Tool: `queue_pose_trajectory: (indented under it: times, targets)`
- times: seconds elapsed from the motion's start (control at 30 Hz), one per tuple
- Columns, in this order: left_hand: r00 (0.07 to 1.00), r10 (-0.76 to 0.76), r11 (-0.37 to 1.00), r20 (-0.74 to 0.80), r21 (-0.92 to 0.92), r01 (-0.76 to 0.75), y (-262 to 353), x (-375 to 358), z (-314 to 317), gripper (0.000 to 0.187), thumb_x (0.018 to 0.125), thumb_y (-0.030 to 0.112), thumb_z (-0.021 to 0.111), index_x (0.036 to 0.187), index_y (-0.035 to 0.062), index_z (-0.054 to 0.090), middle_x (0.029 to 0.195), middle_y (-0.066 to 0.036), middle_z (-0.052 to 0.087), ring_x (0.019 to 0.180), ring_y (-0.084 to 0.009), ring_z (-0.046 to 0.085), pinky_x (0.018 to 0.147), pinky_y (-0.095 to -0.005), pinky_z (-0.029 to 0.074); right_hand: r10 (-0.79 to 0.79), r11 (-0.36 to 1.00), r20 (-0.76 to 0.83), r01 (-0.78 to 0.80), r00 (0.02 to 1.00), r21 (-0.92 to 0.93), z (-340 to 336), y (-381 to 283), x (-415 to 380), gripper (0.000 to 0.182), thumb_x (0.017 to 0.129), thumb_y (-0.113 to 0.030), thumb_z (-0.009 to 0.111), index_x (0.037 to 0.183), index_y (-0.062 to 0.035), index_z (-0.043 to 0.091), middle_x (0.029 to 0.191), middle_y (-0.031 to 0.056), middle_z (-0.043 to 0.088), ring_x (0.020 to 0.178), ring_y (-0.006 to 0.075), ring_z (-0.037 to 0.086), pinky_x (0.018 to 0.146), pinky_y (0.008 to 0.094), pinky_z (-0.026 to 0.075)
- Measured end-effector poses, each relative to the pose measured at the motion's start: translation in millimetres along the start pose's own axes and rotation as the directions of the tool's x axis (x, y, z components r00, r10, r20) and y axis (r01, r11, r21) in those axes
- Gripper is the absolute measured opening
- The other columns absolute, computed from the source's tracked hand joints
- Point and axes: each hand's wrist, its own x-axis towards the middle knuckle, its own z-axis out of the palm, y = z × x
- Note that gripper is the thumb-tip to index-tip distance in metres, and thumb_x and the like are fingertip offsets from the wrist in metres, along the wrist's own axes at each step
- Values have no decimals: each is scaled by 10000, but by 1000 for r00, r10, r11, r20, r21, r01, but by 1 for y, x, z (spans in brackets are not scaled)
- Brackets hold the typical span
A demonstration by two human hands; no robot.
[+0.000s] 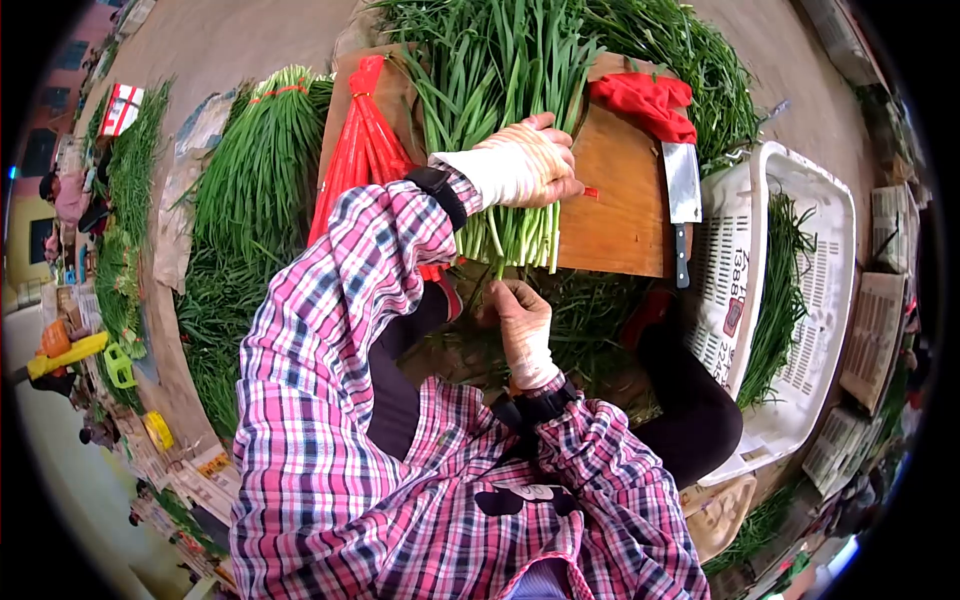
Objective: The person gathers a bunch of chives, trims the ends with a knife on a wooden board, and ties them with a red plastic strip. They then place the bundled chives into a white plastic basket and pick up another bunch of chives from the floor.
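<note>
From where I sit, the left hand (545,165) lies across the chives (515,80), fingers bent over the pale stalks; I cannot tell how firmly they grip underneath. The right hand (522,325) has thumb and fingertip pinched on a thin stalk (499,268) just below the bunch's cut ends. A hard tug there could snap it, or drag neighbours out with it if the left hand presses too lightly. The chives lie on the counter (615,225), their ends at its near edge, so a pull towards me could tip some over into the gap by the knees. Red strips (370,140) sit close on the left and could snag the sleeve. My best room is rightward, across the wood, but only as far as the knife (682,200): it lies along the right edge, blade uncovered below the red cloth (650,100), and a careless sweep could meet the blade or knock it down beside the crate (855,210).
</note>
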Motion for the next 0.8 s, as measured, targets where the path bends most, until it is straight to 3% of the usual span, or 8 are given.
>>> queue_pose_trajectory:
  times: [0.17, 0.33, 0.4, 0.43, 0.5, 0.6, 0.63, 0.8]
  targets:
    - [999, -14, 1000, -43, -27, 13, -2, -4, 9, 183, 893, 311, 570, 879, 192, 708, 1036, 13, 680, 1173, -259, 541, 1133, -494, 295, 126, 981, 40, -131, 991, 145, 26, -29, 0, 261, 938, -252, 627, 826, -17, 652, 649, 1, 590, 547, 87, 530, 538, 222, 423]
    - [986, 12, 995, -165, -97, -28, -9, -14, 19, 178, 901, 295, 571, 902, 168, 695, 1049, 16, 673, 1178, -264, 535, 1135, -507, 285, 64, 994, -14, -65, 998, -83, 4, -26, -9, 218, 935, -193, 630, 917, 20, 671, 737, 13, 638, 649, 68, 561, 593, 213, 438]
    - [975, 8, 990, -221, -139, -39, -11, -14, 25, 177, 905, 287, 569, 915, 161, 693, 1055, 17, 670, 1177, -265, 534, 1134, -513, 285, -127, 968, -65, 110, 990, -224, 0, -40, -27, 170, 920, -126, 642, 978, 31, 676, 805, 26, 664, 709, 77, 581, 639, 219, 460]
    - [971, -13, 986, -237, -166, -27, -11, -13, 27, 184, 911, 281, 562, 907, 155, 697, 1033, 13, 675, 1171, -262, 536, 1131, -517, 287, -307, 909, -10, 290, 952, -301, -5, -43, -33, 139, 890, -66, 667, 993, 26, 676, 863, 48, 680, 734, 82, 587, 675, 226, 473]
    - [977, -25, 981, -209, -195, -16, -11, -12, 26, 187, 911, 278, 562, 901, 151, 699, 1014, 6, 679, 1167, -260, 538, 1132, -516, 290, -631, 563, 147, 580, 761, -588, -10, -51, -33, 233, 785, -10, 723, 1012, -38, 677, 876, 67, 655, 798, 165, 622, 730, 282, 494]
    - [979, -45, 978, -200, -210, 2, -10, -10, 26, 206, 913, 284, 557, 899, 141, 704, 992, -8, 687, 1167, -258, 538, 1136, -507, 291, -773, -94, 499, 707, 392, -701, 4, -78, -17, 414, 664, -5, 767, 1055, -99, 670, 997, 74, 617, 1009, 301, 594, 858, 410, 476]
    - [980, -49, 979, -191, -204, 10, -10, -10, 25, 211, 914, 286, 554, 903, 139, 704, 997, -14, 687, 1171, -261, 537, 1138, -504, 289, -749, -115, 507, 669, 427, -734, 6, -76, -10, 412, 657, -55, 796, 1042, -117, 661, 1156, 80, 599, 1145, 348, 534, 972, 464, 423]
    - [984, -88, 977, -154, -204, 55, -12, -9, 29, 279, 940, 317, 503, 949, 132, 713, 1023, -50, 687, 1203, -272, 519, 1156, -484, 264, -650, -285, 528, 469, 546, -836, 7, -71, 20, 420, 670, -242, 790, 1048, -139, 640, 1348, 124, 515, 1316, 400, 391, 1101, 579, 250]
